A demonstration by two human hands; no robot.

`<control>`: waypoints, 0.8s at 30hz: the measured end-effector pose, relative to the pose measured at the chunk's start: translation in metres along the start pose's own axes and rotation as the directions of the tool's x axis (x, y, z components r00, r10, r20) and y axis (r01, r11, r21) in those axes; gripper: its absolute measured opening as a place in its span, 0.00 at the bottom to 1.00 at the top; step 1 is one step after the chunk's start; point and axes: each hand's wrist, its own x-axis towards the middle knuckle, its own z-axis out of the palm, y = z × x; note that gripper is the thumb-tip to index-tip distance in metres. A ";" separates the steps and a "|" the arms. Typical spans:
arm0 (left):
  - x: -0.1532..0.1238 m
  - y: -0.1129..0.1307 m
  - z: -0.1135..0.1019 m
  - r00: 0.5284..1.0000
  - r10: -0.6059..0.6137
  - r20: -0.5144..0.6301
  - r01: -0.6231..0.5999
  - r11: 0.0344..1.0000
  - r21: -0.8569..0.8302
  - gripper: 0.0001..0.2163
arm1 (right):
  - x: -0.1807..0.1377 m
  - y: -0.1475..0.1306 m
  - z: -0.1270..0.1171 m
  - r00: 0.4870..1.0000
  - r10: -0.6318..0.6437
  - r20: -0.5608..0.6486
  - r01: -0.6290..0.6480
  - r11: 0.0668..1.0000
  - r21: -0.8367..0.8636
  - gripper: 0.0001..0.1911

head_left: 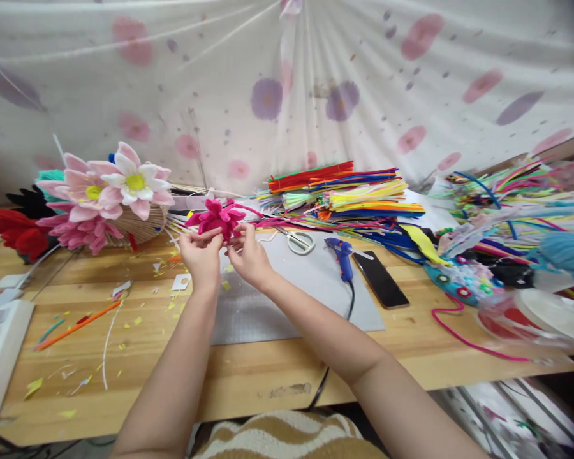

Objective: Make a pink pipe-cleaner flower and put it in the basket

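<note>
Both my hands are raised over the grey mat [306, 293] and pinch a hot-pink pipe-cleaner flower [216, 218]. My left hand [201, 254] grips its lower left side with closed fingers. From the right, my right hand [251, 255] pinches the flower's base. A long pink stem trails from the flower toward the pile of pipe cleaners on the right.
A wooden table [124, 357] holds scissors [299, 241], a blue glue gun [342, 256], a black phone [380, 278] and stacks of coloured pipe cleaners [354, 191]. Finished pink flowers [108, 185] stand at left. An orange pipe cleaner [76, 325] and scraps lie nearby.
</note>
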 end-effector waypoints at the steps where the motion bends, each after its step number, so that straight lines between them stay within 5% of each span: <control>1: 0.000 -0.001 -0.001 1.000 -0.019 0.009 0.019 1.000 0.004 0.19 | 0.000 0.000 0.001 1.000 -0.014 -0.005 0.014 1.000 0.011 0.20; 6: 0.004 -0.002 -0.007 0.998 -0.060 -0.003 0.060 0.998 0.033 0.19 | -0.006 0.007 -0.003 1.000 -0.026 -0.006 0.026 0.999 -0.022 0.22; 14: 0.010 0.001 -0.009 0.991 0.085 0.104 -0.092 0.994 0.062 0.18 | 0.001 0.031 -0.035 0.988 -0.059 -0.143 0.027 0.976 -0.216 0.22; 21: 0.004 0.012 -0.010 0.987 0.090 0.131 -0.102 0.991 0.088 0.16 | 0.049 0.053 -0.022 0.990 -0.092 0.107 0.121 0.944 -0.307 0.32; 24: 0.003 0.013 -0.017 0.991 0.067 0.115 -0.077 0.994 0.078 0.16 | 0.067 0.052 -0.006 0.974 -0.117 0.194 0.176 0.931 -0.321 0.27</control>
